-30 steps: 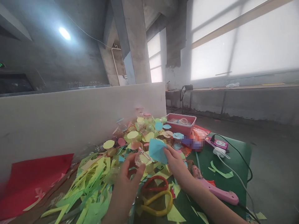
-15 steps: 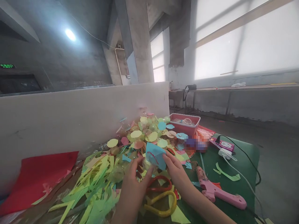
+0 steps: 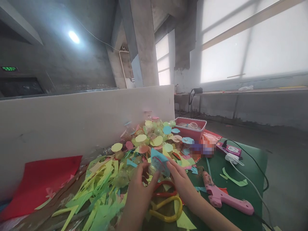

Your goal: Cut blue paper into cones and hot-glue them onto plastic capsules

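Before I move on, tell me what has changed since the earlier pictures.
The right hand brought the blue paper leftward, up against the clear cup in the left hand; neither let go. The glue gun, scissors and red tray stayed put.

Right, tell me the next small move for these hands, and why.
I'd probably press the blue paper gently against the clear plastic piece and steady it there. The left hand holds the plastic and the right hand holds the paper by its edge. The two seem to meet, but I can't tell whether they are stuck together.
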{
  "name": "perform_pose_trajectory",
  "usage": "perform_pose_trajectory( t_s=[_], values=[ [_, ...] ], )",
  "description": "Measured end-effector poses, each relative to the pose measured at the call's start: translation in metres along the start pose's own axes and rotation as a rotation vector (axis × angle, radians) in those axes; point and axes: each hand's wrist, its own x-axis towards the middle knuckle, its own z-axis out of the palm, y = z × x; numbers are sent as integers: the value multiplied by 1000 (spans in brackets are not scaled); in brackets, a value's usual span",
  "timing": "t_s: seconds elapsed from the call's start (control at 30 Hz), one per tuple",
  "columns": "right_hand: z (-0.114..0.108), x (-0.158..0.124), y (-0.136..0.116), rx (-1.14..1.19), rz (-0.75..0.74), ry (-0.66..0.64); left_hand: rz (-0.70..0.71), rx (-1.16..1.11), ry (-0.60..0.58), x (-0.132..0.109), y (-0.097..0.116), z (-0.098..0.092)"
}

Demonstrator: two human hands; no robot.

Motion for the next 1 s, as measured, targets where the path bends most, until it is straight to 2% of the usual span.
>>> perform_pose_trajectory(
  t_s=[0.13,0.33,0.63,0.9,1.0],
  values=[
    [0,-2,1,44,48,-19,-33,-21,-13,0,-1,1],
    [0,-2,4,118,30,-79,-42,-4,-33,-1,1,-1],
    [0,2,-5,271,97,-174,-41,-6,-20,-1,3,0],
    [3,0,-9,299,203,-200,42,32,-22,-5,3,2],
    [3,0,-5,306,193,-202,46,33,-22,-5,3,3]
  ],
)
